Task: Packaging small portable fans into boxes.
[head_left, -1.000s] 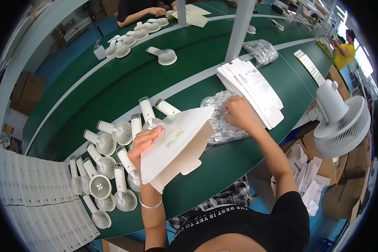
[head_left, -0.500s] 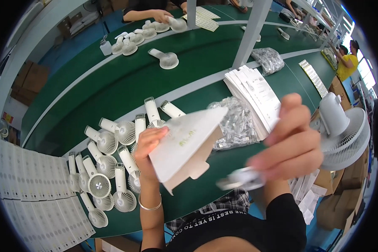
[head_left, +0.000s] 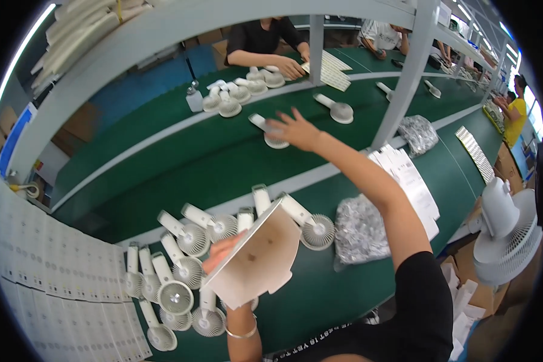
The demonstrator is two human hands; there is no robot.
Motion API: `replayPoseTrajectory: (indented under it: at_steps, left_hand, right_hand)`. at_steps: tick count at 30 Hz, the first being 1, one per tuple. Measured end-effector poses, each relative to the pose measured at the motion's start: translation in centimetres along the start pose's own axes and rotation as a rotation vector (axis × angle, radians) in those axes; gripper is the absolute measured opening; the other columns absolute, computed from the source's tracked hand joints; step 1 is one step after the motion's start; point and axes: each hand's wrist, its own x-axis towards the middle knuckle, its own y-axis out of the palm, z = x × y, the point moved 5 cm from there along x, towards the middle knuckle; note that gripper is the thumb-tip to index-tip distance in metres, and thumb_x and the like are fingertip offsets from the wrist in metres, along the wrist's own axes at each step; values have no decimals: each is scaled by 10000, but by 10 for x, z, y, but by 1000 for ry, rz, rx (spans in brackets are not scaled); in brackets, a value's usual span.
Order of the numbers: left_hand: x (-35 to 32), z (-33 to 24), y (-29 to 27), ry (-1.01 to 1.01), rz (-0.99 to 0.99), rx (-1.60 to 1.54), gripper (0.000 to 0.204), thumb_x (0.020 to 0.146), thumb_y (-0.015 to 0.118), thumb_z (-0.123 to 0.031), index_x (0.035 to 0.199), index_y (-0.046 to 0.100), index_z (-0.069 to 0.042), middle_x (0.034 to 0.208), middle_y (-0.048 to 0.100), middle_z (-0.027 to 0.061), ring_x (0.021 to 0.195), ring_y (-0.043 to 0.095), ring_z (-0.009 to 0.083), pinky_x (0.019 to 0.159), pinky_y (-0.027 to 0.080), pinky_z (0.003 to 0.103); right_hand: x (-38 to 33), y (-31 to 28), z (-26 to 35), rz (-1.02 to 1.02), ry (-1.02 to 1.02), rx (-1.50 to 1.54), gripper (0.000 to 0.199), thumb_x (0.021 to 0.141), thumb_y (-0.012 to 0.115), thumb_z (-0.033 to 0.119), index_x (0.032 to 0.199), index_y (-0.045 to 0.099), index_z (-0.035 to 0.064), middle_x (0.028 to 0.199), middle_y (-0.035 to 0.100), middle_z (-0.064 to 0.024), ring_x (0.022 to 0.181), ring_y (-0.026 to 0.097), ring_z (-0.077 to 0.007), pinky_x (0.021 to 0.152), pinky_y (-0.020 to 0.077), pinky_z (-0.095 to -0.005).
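My left hand [head_left: 223,252] is closed round a small white carton [head_left: 260,256], tilted with its mouth facing me and its end flap hanging loose. My right arm stretches far across to the green conveyor belt. There my right hand [head_left: 298,131], fingers spread, hovers over or touches a white handheld fan [head_left: 277,144]; contact cannot be made out. Another handheld fan [head_left: 341,113] lies on the belt to its right. Below the belt, around the carton, several handheld fans lie in a group, among them one at its right [head_left: 317,231].
Stacked white cartons [head_left: 60,259] line the left side. A bag of clear packets [head_left: 361,232] and a pile of white leaflets [head_left: 413,187] lie beneath my right arm. A grey post [head_left: 407,78] rises beyond; a desk fan [head_left: 507,238] stands right. A co-worker's hand [head_left: 288,67] is across the belt.
My right hand has gone from beside the carton, where it held a small whitish item, out to the belt, now without it. The carton has turned its mouth toward me.
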Motion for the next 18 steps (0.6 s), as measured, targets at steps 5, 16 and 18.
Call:
replayPoseTrajectory:
  at_steps: [5, 16, 18]
  left_hand:
    - [-8, -6, 4, 141, -59, 28, 496, 613, 883, -294, 899, 631, 23, 962, 650, 164, 879, 658, 238, 765, 547, 328]
    - [-24, 12, 31, -19, 231, 66, 1029, 519, 906, -464, 1263, 308, -78, 1203, 505, 230, 1071, 548, 308, 919, 470, 401]
    - [-13, -10, 43, 182, 197, 133, 1040, 502, 900, -466, 1289, 373, -37, 1184, 543, 182, 1061, 558, 283, 895, 481, 376]
  right_hand:
    - [22, 94, 4, 349, -30, 113, 475, 852, 541, 133, 1280, 477, 327, 1441, 372, -8, 1350, 339, -304, 1023, 395, -543]
    - [-212, -199, -25, -1267, 974, 1455, 534, 935, 483, 509, 1247, 463, 75, 1196, 554, -92, 1111, 545, -238, 949, 448, -410]
    - [-249, -288, 11, -1593, 1035, 1457, 881, 815, 450, 736, 1353, 367, 42, 1270, 510, -194, 1136, 518, -392, 974, 424, -533]
